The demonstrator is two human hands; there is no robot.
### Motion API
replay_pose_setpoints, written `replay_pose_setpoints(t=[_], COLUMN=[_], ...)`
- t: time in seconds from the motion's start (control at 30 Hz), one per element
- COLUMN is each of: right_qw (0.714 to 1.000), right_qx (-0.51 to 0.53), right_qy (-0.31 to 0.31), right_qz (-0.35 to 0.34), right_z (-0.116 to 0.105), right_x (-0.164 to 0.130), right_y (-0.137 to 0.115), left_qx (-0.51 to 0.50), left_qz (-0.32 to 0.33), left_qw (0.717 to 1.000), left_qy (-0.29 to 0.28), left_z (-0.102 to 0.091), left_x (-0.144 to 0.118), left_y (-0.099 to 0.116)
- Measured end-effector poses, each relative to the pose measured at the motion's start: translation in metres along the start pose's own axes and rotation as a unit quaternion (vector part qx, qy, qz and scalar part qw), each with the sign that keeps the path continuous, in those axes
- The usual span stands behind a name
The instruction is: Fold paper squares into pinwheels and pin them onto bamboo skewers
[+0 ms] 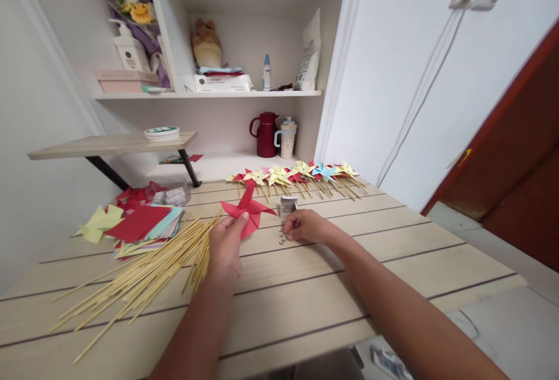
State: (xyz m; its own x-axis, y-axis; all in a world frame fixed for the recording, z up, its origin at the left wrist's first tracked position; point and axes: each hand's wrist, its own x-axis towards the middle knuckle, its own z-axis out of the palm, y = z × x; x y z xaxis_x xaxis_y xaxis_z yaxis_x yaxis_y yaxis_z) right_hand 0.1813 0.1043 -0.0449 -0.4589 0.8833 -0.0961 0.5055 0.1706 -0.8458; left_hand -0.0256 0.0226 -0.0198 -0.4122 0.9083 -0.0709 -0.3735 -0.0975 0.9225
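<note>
My left hand pinches a red paper pinwheel between thumb and fingers, its blades spread above the table. My right hand is lowered to the tabletop with its fingertips drawn together; whatever may be between them is too small to make out. Several tiny silvery pieces, perhaps tacks, lie right beside those fingertips. Just behind stands a small open box. Left of my left hand, a loose fan of thin wooden sticks covers part of the table.
Finished pinwheels on sticks line the back of the table. Colored paper squares and a clear container lie at left, by a raised wooden stand. A red jug and a cup stand behind.
</note>
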Motion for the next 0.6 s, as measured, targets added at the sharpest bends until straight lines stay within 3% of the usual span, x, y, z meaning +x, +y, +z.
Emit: replay_pose_setpoints(t=[0.6], right_qw=[0.995], right_qx=[-0.080], right_qy=[0.043], right_qz=[-0.031], right_z=[0.0007], right_x=[0.0013], right_y=[-0.0010], left_qx=[0.000], left_qz=[-0.002], left_qw=[1.000], left_qy=[0.016], left_z=[-0.0011], left_x=[0.0024], left_y=[-0.0022])
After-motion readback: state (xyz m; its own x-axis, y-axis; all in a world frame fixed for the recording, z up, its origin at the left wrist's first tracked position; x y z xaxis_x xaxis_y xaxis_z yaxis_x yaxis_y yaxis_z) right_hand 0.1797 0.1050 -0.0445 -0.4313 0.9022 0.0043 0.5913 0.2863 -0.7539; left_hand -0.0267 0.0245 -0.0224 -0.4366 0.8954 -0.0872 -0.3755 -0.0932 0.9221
